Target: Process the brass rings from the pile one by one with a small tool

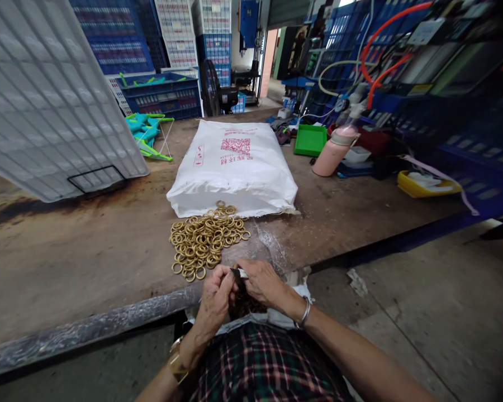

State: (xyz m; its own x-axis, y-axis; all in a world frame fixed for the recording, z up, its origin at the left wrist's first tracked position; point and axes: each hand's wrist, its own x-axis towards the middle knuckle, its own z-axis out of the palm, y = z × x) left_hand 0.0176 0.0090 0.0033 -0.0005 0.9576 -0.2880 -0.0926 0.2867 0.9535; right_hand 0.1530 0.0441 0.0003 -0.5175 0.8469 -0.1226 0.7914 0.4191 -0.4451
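Observation:
My left hand (217, 297) is closed in a pinch at the table's front edge. Against it, my right hand (265, 283) is also closed, with fingers curled. A small piece, part dark and part whitish (240, 273), shows between the fingertips of both hands; its kind is too small to make out. Below the hands, an open bag or cloth (276, 318) at my lap holds dark brownish pieces (247, 304), partly hidden by my fingers. Just beyond my left hand lies a loose heap of brass-coloured rings (205, 237) on the table.
A white printed sack (235, 162) lies behind the rings on the worktable (88, 251). To the left leans a large white ribbed crate (58, 100). On the right stand a pink bottle (336, 152), a green tray (310, 139) and a yellow tray (427, 184).

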